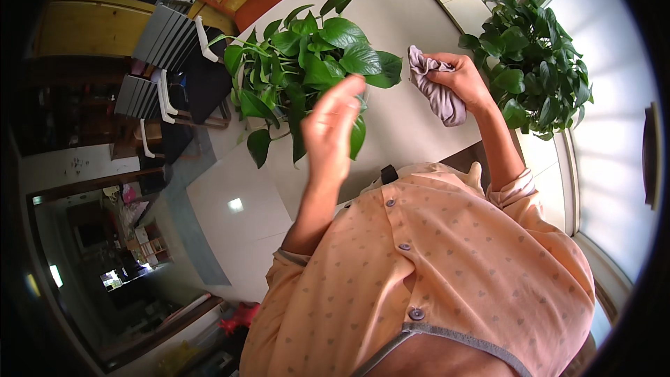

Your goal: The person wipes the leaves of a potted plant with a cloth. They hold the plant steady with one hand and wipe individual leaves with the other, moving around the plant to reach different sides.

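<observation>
My right hand [466, 78] is bunched tight around a greyish-mauve cloth [436, 87] that hangs downward from my fist. The pothos plant [307, 63] sits just left of it; my left hand [333, 126], fingers loose and holding nothing, touches its leaves and is nearer

The left hand [335, 126] is raised in front of the near plant [307, 63], touching its leaves. The right hand [464, 80] holds a cloth [436, 91] to the right of that plant. A second plant [537, 63] stands right of the cloth, beside the window [614, 132]. Chairs [160, 63] stand far left.
</observation>
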Action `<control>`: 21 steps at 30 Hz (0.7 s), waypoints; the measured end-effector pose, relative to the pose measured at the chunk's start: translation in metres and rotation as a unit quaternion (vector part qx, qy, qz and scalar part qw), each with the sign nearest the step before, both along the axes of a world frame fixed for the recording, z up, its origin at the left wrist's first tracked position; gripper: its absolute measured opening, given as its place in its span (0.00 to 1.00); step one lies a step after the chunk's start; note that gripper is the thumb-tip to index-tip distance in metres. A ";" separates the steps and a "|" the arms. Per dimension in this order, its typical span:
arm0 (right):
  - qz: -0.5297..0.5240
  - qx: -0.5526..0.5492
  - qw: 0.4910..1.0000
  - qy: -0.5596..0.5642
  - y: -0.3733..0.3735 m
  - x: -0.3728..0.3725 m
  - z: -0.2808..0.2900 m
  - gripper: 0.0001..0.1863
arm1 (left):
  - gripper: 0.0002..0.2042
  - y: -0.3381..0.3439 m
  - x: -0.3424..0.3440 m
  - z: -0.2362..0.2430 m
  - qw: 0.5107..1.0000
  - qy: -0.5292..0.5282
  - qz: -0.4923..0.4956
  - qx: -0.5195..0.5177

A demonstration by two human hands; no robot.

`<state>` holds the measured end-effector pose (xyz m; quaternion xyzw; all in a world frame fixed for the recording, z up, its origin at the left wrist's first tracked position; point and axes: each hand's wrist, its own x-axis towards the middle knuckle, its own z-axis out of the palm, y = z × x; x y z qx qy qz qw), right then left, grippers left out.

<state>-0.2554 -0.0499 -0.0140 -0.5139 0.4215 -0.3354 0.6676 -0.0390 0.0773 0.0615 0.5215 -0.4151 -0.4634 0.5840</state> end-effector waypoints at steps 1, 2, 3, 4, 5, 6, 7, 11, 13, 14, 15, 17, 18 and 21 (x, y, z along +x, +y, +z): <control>0.001 0.003 1.000 -0.001 -0.002 -0.002 -0.001 0.17 | 0.18 0.001 -0.015 -0.004 0.997 0.049 -0.023 0.057; 0.009 -0.002 1.000 0.005 -0.003 -0.003 0.000 0.17 | 0.18 0.002 -0.028 -0.008 0.988 0.098 -0.046 0.114; 0.016 -0.010 1.000 0.013 -0.004 -0.003 0.002 0.17 | 0.22 -0.001 -0.032 -0.025 0.980 0.124 -0.045 0.151; 0.022 -0.016 0.999 0.020 -0.005 -0.005 0.004 0.17 | 0.29 -0.005 -0.031 -0.046 0.966 0.165 -0.033 0.198; 0.025 -0.016 0.999 0.019 -0.006 -0.006 0.005 0.17 | 0.28 -0.010 -0.033 -0.062 0.955 0.195 -0.003 0.223; 0.029 -0.011 0.999 0.023 -0.008 -0.008 0.005 0.17 | 0.28 -0.016 -0.035 -0.077 0.942 0.226 0.027 0.247; 0.033 -0.006 0.999 0.027 -0.009 -0.009 0.004 0.17 | 0.29 -0.022 -0.036 -0.093 0.937 0.262 0.041 0.226; 0.064 -0.007 0.997 0.038 -0.014 -0.012 -0.003 0.18 | 0.35 -0.047 -0.040 -0.116 0.918 0.366 0.065 0.137; 0.074 -0.018 0.996 0.037 -0.015 -0.010 0.000 0.18 | 0.35 -0.057 -0.043 -0.118 0.910 0.398 0.074 0.092; 0.077 -0.023 0.996 0.043 -0.015 -0.010 0.002 0.18 | 0.34 -0.060 -0.044 -0.122 0.904 0.413 0.086 0.073; 0.081 -0.021 0.995 0.047 -0.016 -0.010 0.002 0.18 | 0.33 -0.062 -0.044 -0.125 0.898 0.426 0.097 0.054; 0.090 -0.017 0.994 0.055 -0.018 -0.012 0.001 0.18 | 0.28 -0.063 -0.043 -0.129 0.883 0.454 0.118 0.021; 0.093 -0.021 0.994 0.058 -0.020 -0.013 0.000 0.18 | 0.28 -0.062 -0.042 -0.130 0.883 0.452 0.122 0.019; 0.095 -0.039 0.993 0.062 -0.021 -0.016 -0.004 0.18 | 0.22 -0.059 -0.042 -0.128 0.876 0.456 0.148 0.043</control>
